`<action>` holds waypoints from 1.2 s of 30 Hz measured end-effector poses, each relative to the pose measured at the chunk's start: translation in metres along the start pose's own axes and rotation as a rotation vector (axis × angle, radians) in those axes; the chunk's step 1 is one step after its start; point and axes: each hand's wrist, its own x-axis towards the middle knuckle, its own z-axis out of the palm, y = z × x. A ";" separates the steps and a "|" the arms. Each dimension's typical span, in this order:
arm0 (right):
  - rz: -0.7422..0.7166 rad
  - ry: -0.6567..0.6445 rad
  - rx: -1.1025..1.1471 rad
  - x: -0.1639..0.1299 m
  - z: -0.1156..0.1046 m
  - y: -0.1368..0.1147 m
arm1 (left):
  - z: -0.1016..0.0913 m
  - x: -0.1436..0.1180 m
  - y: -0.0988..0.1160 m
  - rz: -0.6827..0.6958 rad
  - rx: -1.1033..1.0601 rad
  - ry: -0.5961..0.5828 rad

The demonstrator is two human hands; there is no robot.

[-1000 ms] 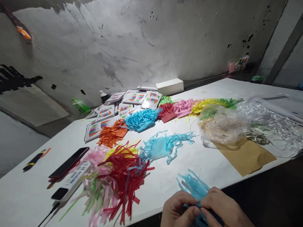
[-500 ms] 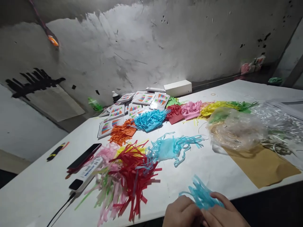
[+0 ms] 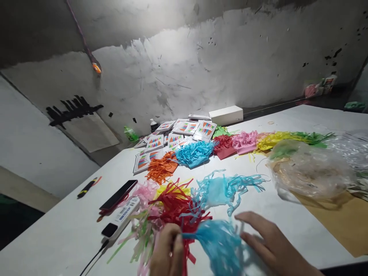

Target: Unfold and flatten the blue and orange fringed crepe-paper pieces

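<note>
Since the earlier frame, both my hands have parted and moved up over the white table. My left hand pinches the neck of a light-blue shredded-paper tassel, just beside the red paper strips; my right hand lies spread, fingers extended, against the tassel's right side.

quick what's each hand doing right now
Left hand: closed, pinching the blue fringed paper.
Right hand: open, fingers spread beside the same paper.

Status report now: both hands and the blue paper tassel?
Left hand pinches blue tassel. Right hand open, flat beside it. Red strips close behind.
</note>
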 end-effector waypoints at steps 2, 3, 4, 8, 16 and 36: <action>-0.038 -0.037 -0.099 0.027 0.011 0.011 | -0.033 0.036 -0.017 -0.054 0.165 0.058; -0.072 -0.044 -0.140 0.039 0.020 0.015 | -0.045 0.053 -0.024 -0.075 0.247 0.071; -0.106 -0.050 -0.167 0.049 0.032 0.018 | -0.053 0.067 -0.031 -0.091 0.333 0.113; -0.185 -0.044 -0.303 0.072 0.075 0.023 | -0.030 0.088 -0.032 0.066 0.509 0.305; -0.404 -0.048 -0.416 0.051 0.048 0.034 | 0.095 0.036 0.022 0.629 0.248 -0.460; 0.016 0.095 -0.322 -0.072 -0.004 0.029 | 0.120 -0.033 0.030 0.536 0.128 -0.418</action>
